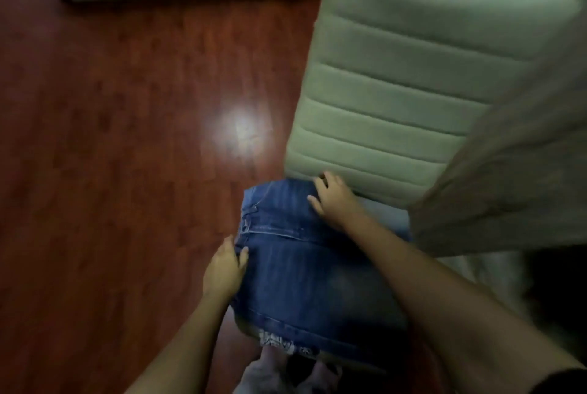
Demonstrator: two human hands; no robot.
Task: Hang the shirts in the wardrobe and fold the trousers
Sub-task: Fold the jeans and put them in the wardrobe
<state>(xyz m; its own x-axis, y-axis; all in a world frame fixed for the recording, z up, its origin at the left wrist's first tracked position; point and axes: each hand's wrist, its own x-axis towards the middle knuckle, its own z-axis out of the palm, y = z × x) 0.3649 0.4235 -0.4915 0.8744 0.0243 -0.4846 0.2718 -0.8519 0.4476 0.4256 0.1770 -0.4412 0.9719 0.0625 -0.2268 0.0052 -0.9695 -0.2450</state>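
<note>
Jeans (311, 269) are lying folded at lower centre on the chair (397, 92); I am pressing my right hand (333, 200) flat on their top edge, my left hand (225, 262) touching their left edge, grip unclear.

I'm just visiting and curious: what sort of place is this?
Most likely a room in a home, perhaps a bedroom. Signs: a glossy reddish wooden floor, a pale padded chair, and folded blue jeans lying on its seat.
</note>
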